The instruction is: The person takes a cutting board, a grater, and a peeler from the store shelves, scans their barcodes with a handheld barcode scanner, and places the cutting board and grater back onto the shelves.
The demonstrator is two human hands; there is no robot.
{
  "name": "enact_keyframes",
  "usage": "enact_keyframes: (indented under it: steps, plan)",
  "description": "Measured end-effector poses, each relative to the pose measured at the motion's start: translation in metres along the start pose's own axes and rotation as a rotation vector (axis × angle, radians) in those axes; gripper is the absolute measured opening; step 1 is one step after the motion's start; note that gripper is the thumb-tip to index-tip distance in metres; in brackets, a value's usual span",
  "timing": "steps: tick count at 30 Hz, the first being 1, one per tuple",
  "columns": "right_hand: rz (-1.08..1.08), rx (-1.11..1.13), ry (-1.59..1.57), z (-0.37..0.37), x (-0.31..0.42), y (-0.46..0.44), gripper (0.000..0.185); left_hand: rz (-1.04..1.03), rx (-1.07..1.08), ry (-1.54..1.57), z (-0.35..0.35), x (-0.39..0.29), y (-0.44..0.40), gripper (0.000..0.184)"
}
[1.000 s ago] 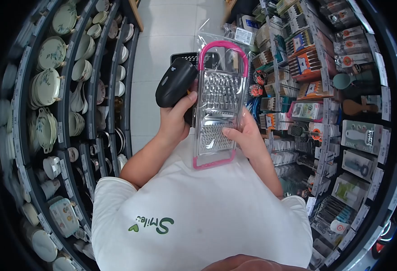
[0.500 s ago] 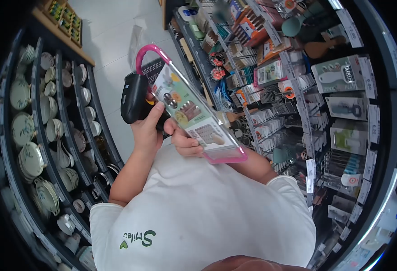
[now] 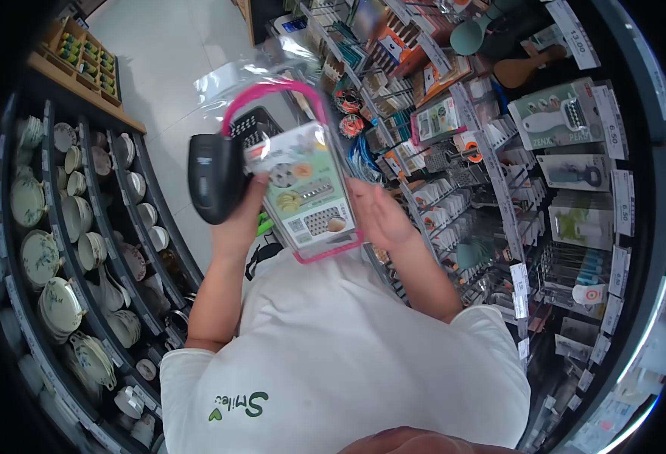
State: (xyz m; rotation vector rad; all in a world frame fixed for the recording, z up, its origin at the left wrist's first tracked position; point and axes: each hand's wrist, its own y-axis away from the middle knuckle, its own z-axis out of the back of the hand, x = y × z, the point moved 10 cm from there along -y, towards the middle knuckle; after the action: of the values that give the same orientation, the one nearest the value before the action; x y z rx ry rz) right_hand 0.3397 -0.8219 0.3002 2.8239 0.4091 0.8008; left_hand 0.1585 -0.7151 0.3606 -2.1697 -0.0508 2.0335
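Head: pale floor (image 3: 155,79) between shelves (image 3: 168,208); packaged grater (image 3: 306,189).

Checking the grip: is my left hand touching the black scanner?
Touching: the head view shows the left hand against the black scanner, thumb along its side.

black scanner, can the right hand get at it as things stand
Probably not straight across: the pink-edged pack is between the right hand and the black scanner, though that hand looks open.

Left hand (image 3: 234,227) partly hidden behind scanner (image 3: 212,178)
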Motion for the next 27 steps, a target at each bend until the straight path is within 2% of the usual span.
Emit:
enact_keyframes:
  steps: [2, 3, 5, 6, 10, 12, 15, 17, 22, 25, 27]
  plan:
    - [0.131, 0.126, 0.313, -0.008, 0.02, 0.003, 0.051, -0.085, 0.133, -0.145, -0.013, -0.004, -0.008, 0.029]
    - [0.131, 0.135, 0.311, -0.013, 0.021, 0.001, 0.051, -0.124, 0.182, -0.174, -0.023, -0.007, -0.01, 0.027]
    - [0.238, 0.033, 0.572, -0.022, 0.038, 0.002, 0.049, -0.159, 0.253, -0.181, -0.038, -0.014, -0.011, 0.024]
    - [0.242, -0.018, 0.634, -0.023, 0.044, 0.003, 0.042, -0.138, 0.304, -0.147, -0.048, -0.016, -0.012, 0.025]
    - [0.363, -0.158, 0.625, -0.012, 0.056, 0.007, 0.034, -0.173, 0.444, -0.128, -0.07, -0.011, -0.01, 0.027]
    - [0.434, -0.328, 0.563, 0.0, 0.067, 0.013, 0.025, -0.162, 0.512, -0.12, -0.082, -0.007, -0.009, 0.027]
    - [0.436, -0.457, 0.517, 0.017, 0.074, 0.025, 0.022, -0.156, 0.586, -0.116, -0.098, -0.003, -0.003, 0.026]
    - [0.477, -0.468, 0.535, 0.018, 0.079, 0.029, 0.02, -0.058, 0.582, -0.093, -0.104, 0.004, -0.003, 0.027]
    - [0.513, -0.543, 0.56, 0.035, 0.087, 0.035, 0.018, -0.059, 0.651, -0.078, -0.126, 0.014, -0.001, 0.027]
    - [0.537, -0.596, 0.505, 0.064, 0.087, 0.038, 0.017, 0.02, 0.682, -0.131, -0.14, 0.028, 0.0, 0.028]
    - [0.584, -0.651, 0.533, 0.082, 0.093, 0.04, 0.016, 0.17, 0.615, -0.16, -0.138, 0.044, -0.002, 0.028]
